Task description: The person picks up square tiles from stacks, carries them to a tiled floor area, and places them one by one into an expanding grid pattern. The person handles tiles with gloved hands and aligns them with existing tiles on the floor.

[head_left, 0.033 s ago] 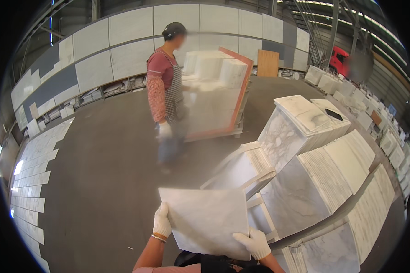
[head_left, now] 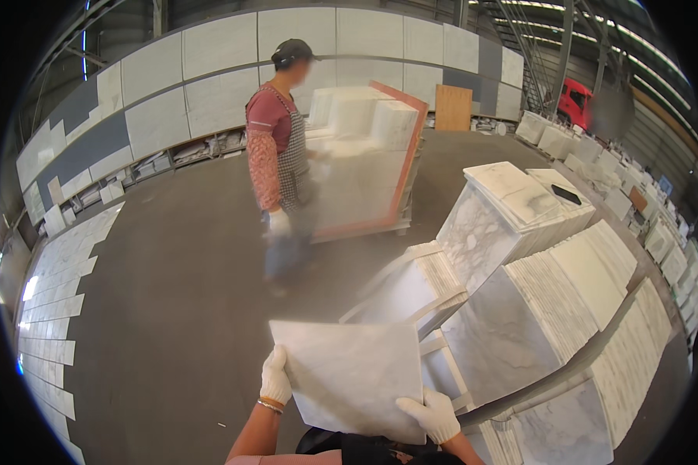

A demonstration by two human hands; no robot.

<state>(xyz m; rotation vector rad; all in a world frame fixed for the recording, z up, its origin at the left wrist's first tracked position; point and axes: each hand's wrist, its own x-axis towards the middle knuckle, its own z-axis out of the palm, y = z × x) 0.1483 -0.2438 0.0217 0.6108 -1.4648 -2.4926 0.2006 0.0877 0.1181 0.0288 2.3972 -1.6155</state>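
Observation:
A pale, square-edged marble tile (head_left: 353, 376) is held tilted in front of my body. My left hand (head_left: 275, 376), in a white knitted glove, grips its left edge with the thumb on the face. At the lower right edge, my gloved right hand (head_left: 430, 416) is closed on the same tile, thumb across its front. The fingers behind the tile are hidden. Just right of it stand strapped tiles (head_left: 419, 291) and a row of grey-veined tiles (head_left: 512, 329) on edge.
A co-worker (head_left: 275, 132) in a checked apron stands ahead, beside a pallet stack of white slabs (head_left: 357, 186) with orange-red edging. A dark phone-like object (head_left: 566, 194) lies on the marble stack at right. Floor tiles (head_left: 50, 310) line the left; large panels (head_left: 217, 39) lean behind.

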